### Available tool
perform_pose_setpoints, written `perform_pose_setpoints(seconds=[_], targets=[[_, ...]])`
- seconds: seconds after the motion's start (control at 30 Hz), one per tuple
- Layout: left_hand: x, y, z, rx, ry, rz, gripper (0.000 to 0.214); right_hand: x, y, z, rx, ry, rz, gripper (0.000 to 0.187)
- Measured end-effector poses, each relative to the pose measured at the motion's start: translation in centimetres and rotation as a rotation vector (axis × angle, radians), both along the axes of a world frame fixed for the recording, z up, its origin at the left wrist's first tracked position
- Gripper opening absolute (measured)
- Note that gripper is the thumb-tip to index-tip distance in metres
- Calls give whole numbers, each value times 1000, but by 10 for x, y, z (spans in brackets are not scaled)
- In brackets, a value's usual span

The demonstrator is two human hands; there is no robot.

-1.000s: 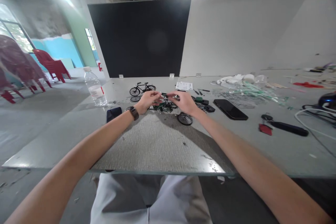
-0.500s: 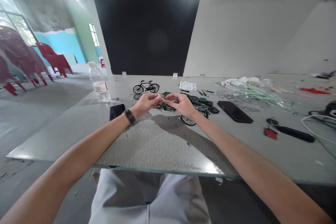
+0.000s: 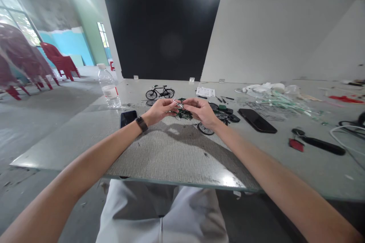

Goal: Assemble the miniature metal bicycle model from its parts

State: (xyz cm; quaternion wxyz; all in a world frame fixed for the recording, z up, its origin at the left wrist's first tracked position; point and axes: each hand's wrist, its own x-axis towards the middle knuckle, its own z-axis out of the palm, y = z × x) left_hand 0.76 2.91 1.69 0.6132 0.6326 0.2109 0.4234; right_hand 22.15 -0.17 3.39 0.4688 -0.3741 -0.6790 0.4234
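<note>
Both my hands meet above the grey mat, fingers pinched together on a small silvery metal part. My left hand, with a dark watch on its wrist, holds the part's left end. My right hand pinches its right end. Just behind the fingers lies a green and black pile of model bicycle pieces. A loose spoked wheel lies by my right wrist. A finished black model bicycle stands further back.
A water bottle stands at the left. One dark phone lies near my left wrist, another phone at the right. A black-handled tool, a red piece, plastic sprues and white cable lie to the right.
My hands have lifted slightly off the pile and drawn closer together on the small metal part. The view has shifted a little; the things on the table stay put.
</note>
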Motion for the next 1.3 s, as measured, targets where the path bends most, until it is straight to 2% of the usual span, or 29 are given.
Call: perform_pose_setpoints(seconds=[0.17,0.33,0.53,0.6,0.77,0.9,1.03,1.2,1.3], targets=[[-2,-1,3,8,-3,-34,32,1,-1,2,1,20,-46,34],[-3,-2,7,56,94,-14,30,3,2,4,217,-152,-183,42],[-5,-1,7,173,222,71,32,2,0,7,283,-246,-121,40],[-8,1,8,149,220,91,36,5,0,9,309,-307,-117,40],[-20,12,10,19,148,250,32,22,9,11,378,-710,-130,36],[-27,20,11,-70,76,369,27,29,17,3,390,-828,-167,31],[-28,23,11,-98,64,411,24,7,10,-7,455,-925,-80,28],[-26,23,9,-76,90,388,22,-40,-6,-15,519,-1113,12,39],[-25,22,8,-61,111,370,21,-57,-9,-18,513,-1189,40,45]])
